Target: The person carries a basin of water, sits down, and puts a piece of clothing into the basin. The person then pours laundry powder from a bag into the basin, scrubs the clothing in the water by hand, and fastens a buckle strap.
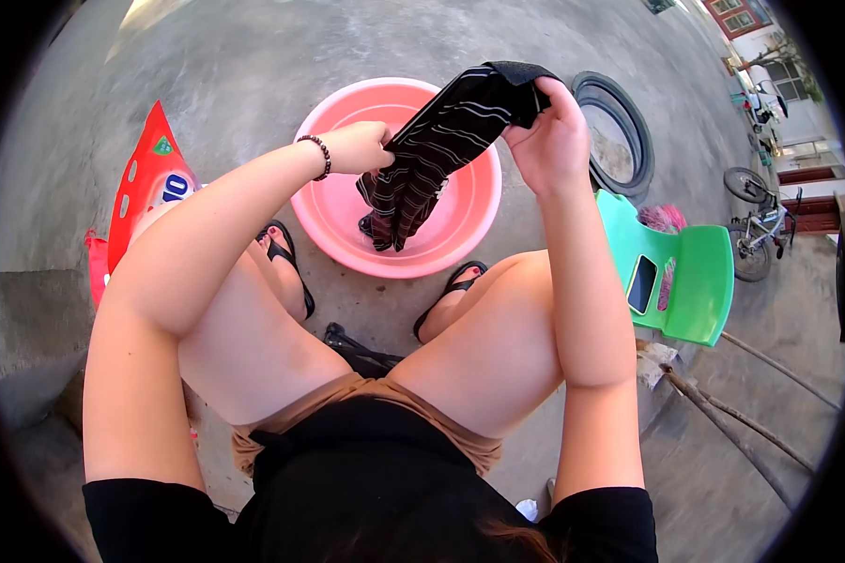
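A black cloth with thin white stripes (451,117) hangs stretched between my two hands, over a pink basin (333,235) on the ground. My left hand (355,148), with a dark beaded bracelet at the wrist, pinches the cloth's left edge. At the upper right end of the cloth, my right hand (549,136) grips it between thumb and fingers, palm partly turned to me. The cloth's lower folds hang down inside the basin. Whether they touch its bottom, I cannot tell.
A red detergent bag (141,192) stands at the left. To the right are a green plastic chair (704,286) with a phone (642,284) on it, a black tire (640,131) and wooden sticks (723,422). Bicycles (760,225) stand farther off. My sandaled feet flank the basin's near side.
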{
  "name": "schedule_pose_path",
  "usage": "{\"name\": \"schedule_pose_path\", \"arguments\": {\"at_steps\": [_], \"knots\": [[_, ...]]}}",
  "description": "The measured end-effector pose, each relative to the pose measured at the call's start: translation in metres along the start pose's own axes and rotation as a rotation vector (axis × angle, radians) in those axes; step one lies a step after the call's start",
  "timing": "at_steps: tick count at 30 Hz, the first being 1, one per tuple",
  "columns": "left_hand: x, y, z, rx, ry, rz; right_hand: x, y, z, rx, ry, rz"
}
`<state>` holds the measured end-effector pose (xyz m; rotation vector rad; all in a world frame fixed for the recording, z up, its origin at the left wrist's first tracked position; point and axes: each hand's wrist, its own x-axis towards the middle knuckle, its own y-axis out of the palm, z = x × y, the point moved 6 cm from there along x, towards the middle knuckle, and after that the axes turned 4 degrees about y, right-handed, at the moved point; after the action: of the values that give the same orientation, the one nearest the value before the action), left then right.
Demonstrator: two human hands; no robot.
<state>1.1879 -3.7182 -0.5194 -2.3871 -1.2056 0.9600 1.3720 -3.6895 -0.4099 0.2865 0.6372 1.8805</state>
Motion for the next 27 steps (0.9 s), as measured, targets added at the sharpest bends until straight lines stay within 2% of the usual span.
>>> {"name": "schedule_pose_path", "arguments": {"at_steps": [2, 4, 6, 11, 17, 21, 24, 25, 27], "knots": [[-0.007, -0.019, 0.003, -0.162, -0.086, -0.072, 0.003, -0.009, 0.008, -0.015, -0.019, -0.045], [-0.009, -0.038, 0.010, -0.333, -0.086, -0.173, 0.004, -0.021, 0.014, -0.061, -0.029, -0.127], [-0.014, -0.057, 0.010, -0.512, -0.031, -0.303, 0.007, -0.033, 0.016, -0.202, -0.021, -0.209], [-0.031, -0.093, 0.004, -0.707, 0.133, -0.490, 0.011, -0.059, 0.010, -0.471, 0.037, -0.367], [-0.049, -0.121, -0.006, -0.713, 0.271, -0.639, 0.017, -0.087, 0.011, -0.674, -0.003, -0.473], [-0.056, -0.127, -0.013, -0.700, 0.321, -0.678, 0.015, -0.096, 0.003, -0.753, 0.087, -0.559], [-0.059, -0.130, -0.014, -0.588, 0.295, -0.727, 0.013, -0.085, -0.001, -0.768, 0.108, -0.345], [-0.060, -0.133, -0.014, -0.533, 0.278, -0.749, 0.015, -0.078, -0.004, -0.855, 0.210, -0.211], [-0.066, -0.135, -0.018, -0.391, 0.238, -0.770, 0.014, -0.062, -0.010, -0.901, 0.272, -0.060]]}}
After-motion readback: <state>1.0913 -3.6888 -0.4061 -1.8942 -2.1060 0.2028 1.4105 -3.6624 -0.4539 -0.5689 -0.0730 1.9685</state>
